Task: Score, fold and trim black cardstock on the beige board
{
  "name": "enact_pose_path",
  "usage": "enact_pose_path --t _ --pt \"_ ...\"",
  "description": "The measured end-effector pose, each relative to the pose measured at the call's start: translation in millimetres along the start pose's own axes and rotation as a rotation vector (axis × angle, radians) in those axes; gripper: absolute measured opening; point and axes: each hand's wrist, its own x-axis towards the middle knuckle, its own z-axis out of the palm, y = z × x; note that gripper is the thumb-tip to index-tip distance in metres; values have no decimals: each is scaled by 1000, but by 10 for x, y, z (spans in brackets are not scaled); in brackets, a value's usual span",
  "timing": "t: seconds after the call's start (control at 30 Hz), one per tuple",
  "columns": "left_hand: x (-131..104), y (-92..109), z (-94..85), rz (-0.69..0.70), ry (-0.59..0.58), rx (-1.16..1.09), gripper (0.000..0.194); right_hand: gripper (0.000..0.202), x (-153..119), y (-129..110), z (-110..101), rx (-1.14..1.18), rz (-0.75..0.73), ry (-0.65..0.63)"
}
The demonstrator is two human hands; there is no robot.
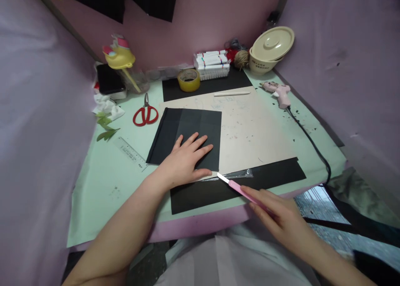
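Note:
My left hand [187,156] lies flat with its fingers spread on a folded sheet of black paper [193,121]. In my right hand [278,215] is a pink-handled craft knife [239,189], its pale blade pointing up and left near the lower right corner of that paper. Beneath the folded paper is a large pale board [259,127] with scattered dark scraps and faint blue marks. Another black sheet [200,196] sticks out along the board's front edge, with a strip of clear plastic [243,174] on it.
Red-handled scissors [145,113] and a clear ruler [131,154] lie to the left. Yellow tape [188,80], a white pen [231,94] and a basket of markers [213,69] are at the back. A corded pink glue gun [279,93] and a lidded bowl [264,65] stand right.

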Motion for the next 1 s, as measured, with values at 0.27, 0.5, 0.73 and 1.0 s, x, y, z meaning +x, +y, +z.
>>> enact_pose_path --t 0.27,0.5,0.73,1.0 --pt "2 63 18 46 63 48 56 42 8 85 -11 22 74 151" --pt "18 170 78 177 85 -21 40 25 737 -12 -378 51 167 305" --pt "37 163 86 182 107 -139 31 23 1884 -131 -242 -16 -87 -4" --pt "31 256 155 87 137 -266 29 26 1948 -55 -48 -118 -102 -4"
